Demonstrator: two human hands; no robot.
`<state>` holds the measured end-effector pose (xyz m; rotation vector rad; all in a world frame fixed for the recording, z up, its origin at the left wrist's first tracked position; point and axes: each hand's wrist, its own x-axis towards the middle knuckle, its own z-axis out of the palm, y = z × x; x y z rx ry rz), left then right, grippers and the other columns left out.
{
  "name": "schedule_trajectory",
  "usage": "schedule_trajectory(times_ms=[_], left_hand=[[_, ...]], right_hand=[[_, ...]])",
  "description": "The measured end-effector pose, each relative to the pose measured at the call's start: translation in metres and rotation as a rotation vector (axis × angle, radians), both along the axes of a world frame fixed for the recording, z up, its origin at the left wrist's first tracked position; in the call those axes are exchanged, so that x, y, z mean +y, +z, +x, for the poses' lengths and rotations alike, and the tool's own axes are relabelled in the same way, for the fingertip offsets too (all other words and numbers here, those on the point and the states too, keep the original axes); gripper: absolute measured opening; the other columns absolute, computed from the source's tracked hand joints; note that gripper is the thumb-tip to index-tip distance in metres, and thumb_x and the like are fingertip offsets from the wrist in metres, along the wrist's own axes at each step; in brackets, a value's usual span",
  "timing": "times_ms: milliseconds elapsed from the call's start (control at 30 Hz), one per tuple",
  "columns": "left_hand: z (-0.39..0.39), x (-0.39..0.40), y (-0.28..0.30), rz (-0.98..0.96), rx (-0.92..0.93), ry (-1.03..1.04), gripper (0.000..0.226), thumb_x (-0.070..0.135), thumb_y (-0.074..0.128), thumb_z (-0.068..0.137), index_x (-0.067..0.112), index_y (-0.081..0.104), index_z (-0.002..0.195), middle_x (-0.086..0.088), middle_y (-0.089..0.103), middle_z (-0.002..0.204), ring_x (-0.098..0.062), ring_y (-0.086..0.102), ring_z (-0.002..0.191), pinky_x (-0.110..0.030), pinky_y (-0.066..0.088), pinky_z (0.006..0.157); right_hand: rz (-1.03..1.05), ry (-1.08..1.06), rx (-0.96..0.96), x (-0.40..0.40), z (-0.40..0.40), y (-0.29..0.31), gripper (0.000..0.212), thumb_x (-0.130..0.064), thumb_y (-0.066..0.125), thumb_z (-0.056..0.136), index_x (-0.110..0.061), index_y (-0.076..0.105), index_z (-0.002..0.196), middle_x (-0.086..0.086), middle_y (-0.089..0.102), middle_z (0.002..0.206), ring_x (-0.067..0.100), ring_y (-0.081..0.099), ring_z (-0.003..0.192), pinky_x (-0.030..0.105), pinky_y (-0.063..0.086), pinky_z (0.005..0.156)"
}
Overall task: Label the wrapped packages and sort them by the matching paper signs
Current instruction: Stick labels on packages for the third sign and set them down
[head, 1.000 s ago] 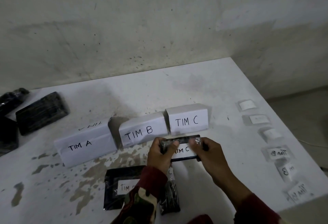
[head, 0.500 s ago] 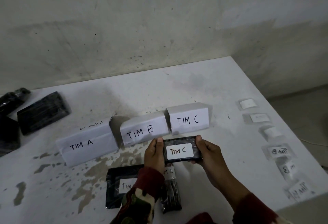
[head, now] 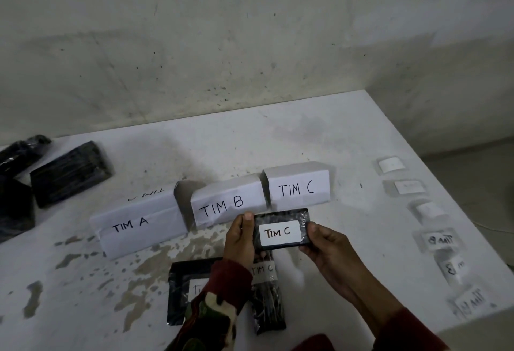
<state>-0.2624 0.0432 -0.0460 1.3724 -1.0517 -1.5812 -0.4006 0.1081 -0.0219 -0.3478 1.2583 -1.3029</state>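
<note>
Just below the centre of the frame, both hands hold up a small flat rectangular package [head: 282,229] wrapped in glossy black plastic, its face turned to the camera and carrying a smooth white label [head: 279,234] with rounded corners, handwritten "TIM C". The left hand [head: 239,238] grips the package's left short edge, thumb laid on the front near the top corner and fingers curled behind; the right hand [head: 324,245] pinches the right edge, thumb on the front and fingers tucked underneath. The package hangs directly in front of the "TIM C" sign [head: 297,186], a folded tent of matte white paper standing on the white table [head: 319,133], whose surface is stained with rough brownish blotches toward the lower left. Beside it, running to the left, stand the "TIM B" sign [head: 226,206] and the "TIM A" sign [head: 139,227], similar folded paper with black marker lettering. Below the hands lie two more black wrapped packages: a flat squarish one [head: 182,292] with a partly hidden label and a narrow crinkled one [head: 267,300] marked "TIM C". At the left edge sits a cluster of unlabelled black packages [head: 69,172] with ridged, shiny wrap. Along the right edge runs a column of small white labels [head: 439,239] under clear tape.
</note>
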Motion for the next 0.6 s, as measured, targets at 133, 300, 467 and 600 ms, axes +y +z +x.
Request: schedule_trajectory(times_ms=[133, 300, 467, 600], left_hand=[[0.0000, -0.0017, 0.0023, 0.005, -0.017, 0.037, 0.031, 0.022, 0.038, 0.097, 0.011, 0.050, 0.071, 0.000, 0.060, 0.053, -0.004, 0.057, 0.040, -0.015, 0.044, 0.036], [-0.0003, -0.0012, 0.0020, 0.015, -0.050, 0.034, 0.032, 0.024, 0.037, 0.097, 0.011, 0.049, 0.071, -0.003, 0.059, 0.058, -0.002, 0.054, 0.039, -0.015, 0.043, 0.036], [-0.0010, -0.0013, 0.0019, 0.008, -0.086, 0.034, 0.032, 0.024, 0.036, 0.097, 0.009, 0.047, 0.071, -0.010, 0.053, 0.061, -0.007, 0.051, 0.039, -0.017, 0.038, 0.033], [0.0018, -0.0022, 0.0023, -0.028, -0.089, 0.046, 0.033, 0.027, 0.034, 0.098, 0.008, 0.050, 0.076, -0.008, 0.059, 0.065, -0.013, 0.057, 0.052, -0.023, 0.045, 0.043]], right_hand=[[0.012, -0.051, -0.109, -0.0004, 0.0047, -0.0034, 0.028, -0.016, 0.046, 0.090, -0.005, 0.070, 0.083, 0.005, 0.075, 0.080, 0.008, 0.069, 0.070, 0.015, 0.054, 0.058], [0.073, -0.185, -0.209, -0.0035, 0.0097, -0.0054, 0.026, -0.022, 0.054, 0.083, 0.002, 0.063, 0.080, 0.008, 0.073, 0.071, 0.009, 0.069, 0.063, 0.013, 0.053, 0.052], [0.099, -0.178, -0.172, -0.0058, 0.0084, -0.0051, 0.043, -0.035, 0.043, 0.090, 0.001, 0.063, 0.079, 0.008, 0.073, 0.067, 0.009, 0.067, 0.057, 0.015, 0.053, 0.049], [0.047, -0.066, 0.091, -0.0063, 0.0035, 0.0000, 0.031, -0.032, 0.056, 0.081, -0.005, 0.066, 0.069, 0.003, 0.067, 0.059, 0.011, 0.057, 0.053, 0.017, 0.049, 0.050]])
